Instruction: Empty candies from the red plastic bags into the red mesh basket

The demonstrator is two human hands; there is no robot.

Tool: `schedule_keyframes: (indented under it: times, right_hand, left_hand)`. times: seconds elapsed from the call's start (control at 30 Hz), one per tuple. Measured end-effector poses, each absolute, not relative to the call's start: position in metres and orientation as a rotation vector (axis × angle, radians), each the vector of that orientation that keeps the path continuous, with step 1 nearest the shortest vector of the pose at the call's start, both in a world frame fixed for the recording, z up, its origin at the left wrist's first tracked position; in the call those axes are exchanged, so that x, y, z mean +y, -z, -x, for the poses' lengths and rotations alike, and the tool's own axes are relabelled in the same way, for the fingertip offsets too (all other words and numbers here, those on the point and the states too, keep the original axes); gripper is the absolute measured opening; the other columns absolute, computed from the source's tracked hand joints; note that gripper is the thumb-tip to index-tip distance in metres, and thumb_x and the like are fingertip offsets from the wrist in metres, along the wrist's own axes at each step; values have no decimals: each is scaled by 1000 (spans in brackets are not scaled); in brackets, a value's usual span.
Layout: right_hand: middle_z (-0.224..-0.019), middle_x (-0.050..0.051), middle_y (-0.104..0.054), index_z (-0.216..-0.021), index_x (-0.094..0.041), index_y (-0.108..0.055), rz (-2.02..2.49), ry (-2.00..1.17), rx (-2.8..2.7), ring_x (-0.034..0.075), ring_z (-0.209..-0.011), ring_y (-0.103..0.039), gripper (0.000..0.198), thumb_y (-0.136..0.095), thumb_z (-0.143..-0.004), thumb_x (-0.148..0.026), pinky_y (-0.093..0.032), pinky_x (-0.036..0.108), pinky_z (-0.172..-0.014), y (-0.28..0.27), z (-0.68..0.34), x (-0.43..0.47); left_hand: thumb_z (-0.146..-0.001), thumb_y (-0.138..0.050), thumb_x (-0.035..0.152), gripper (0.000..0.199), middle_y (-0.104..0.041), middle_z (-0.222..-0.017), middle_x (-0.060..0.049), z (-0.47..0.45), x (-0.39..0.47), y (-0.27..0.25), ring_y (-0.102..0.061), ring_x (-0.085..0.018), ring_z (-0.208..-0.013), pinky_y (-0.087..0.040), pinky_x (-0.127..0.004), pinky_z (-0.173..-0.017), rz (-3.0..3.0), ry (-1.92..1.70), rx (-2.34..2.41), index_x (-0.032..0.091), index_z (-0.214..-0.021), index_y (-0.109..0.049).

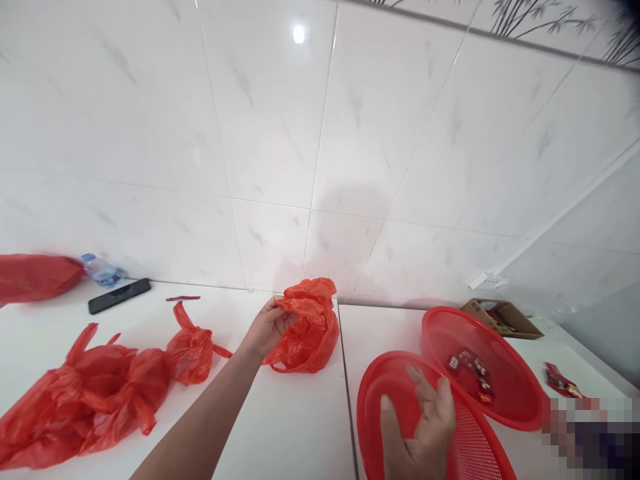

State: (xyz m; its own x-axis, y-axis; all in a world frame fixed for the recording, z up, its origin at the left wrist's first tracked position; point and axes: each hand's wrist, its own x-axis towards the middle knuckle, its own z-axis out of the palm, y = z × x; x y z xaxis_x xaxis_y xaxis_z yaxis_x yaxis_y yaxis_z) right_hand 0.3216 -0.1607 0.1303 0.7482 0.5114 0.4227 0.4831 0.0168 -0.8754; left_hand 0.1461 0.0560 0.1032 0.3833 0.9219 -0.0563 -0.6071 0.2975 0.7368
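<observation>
My left hand (267, 329) grips the top of a filled red plastic bag (307, 330) that rests on the white table near the wall. My right hand (420, 420) hovers with fingers spread above a red plastic sieve basket (373, 400) at the front right, holding nothing. A second red basket (505, 393) leans tilted on the first one's far side, with small red packets (470, 373) inside it.
Several tied red bags (100, 393) lie on the left of the table. A black phone (119, 295), a water bottle (101, 271) and another red bag (35, 277) are at the back left. A cardboard box (503, 317) and a red packet (560, 382) are at right.
</observation>
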Motion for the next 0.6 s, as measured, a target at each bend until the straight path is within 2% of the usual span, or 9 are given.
schedule_keyframes:
  times: [0.13, 0.27, 0.37, 0.47, 0.53, 0.6]
  right_hand:
    - [-114, 21, -58, -144, -12, -24, 1453, 204, -737, 36, -107, -59, 97, -77, -68, -40, -46, 66, -87, -154, -355, -171]
    - [-118, 18, -55, -148, -16, -13, 1417, 414, -788, 32, -105, -59, 104, -77, -67, -32, -46, 64, -90, -177, -392, -168]
    - [-118, 16, -56, -149, -21, -12, 1512, 266, -833, 31, -109, -56, 99, -73, -73, -34, -45, 60, -91, -183, -396, -152]
    - [-115, 14, -57, -150, -20, -9, 1571, 63, -860, 31, -113, -53, 91, -65, -80, -39, -47, 54, -90, -165, -372, -137]
    - [-110, 12, -59, -150, -19, -10, 1591, -59, -928, 27, -107, -56, 84, -58, -84, -39, -50, 47, -86, -136, -348, -134]
    - [-102, 9, -61, -150, -19, -10, 1645, -226, -1085, 22, -96, -60, 77, -51, -88, -36, -51, 41, -84, -103, -325, -137]
  left_hand:
    - [-71, -65, 9, 15, -67, -82, 4, -136, 34, -111, -64, -12, -78, -52, -27, -79, -663, -1107, 480, 21, -75, -57]
    - [-70, -64, 8, 17, -65, -79, 5, -110, 9, -108, -62, -11, -73, -52, -24, -72, -602, -1111, 523, 22, -76, -58]
    - [-67, -63, 4, 20, -64, -78, 5, -87, -14, -99, -62, -12, -75, -51, -25, -76, -570, -1080, 628, 22, -73, -57]
    - [-64, -60, 2, 20, -62, -74, 4, -69, -45, -78, -60, -12, -74, -48, -28, -81, -616, -959, 770, 21, -69, -54]
    - [-62, -56, 4, 19, -62, -75, 3, -61, -67, -53, -60, -15, -76, -47, -32, -83, -682, -845, 883, 21, -69, -52]
    - [-60, -52, 8, 15, -61, -71, 2, -58, -89, -22, -58, -17, -72, -46, -34, -76, -804, -711, 1058, 21, -66, -49]
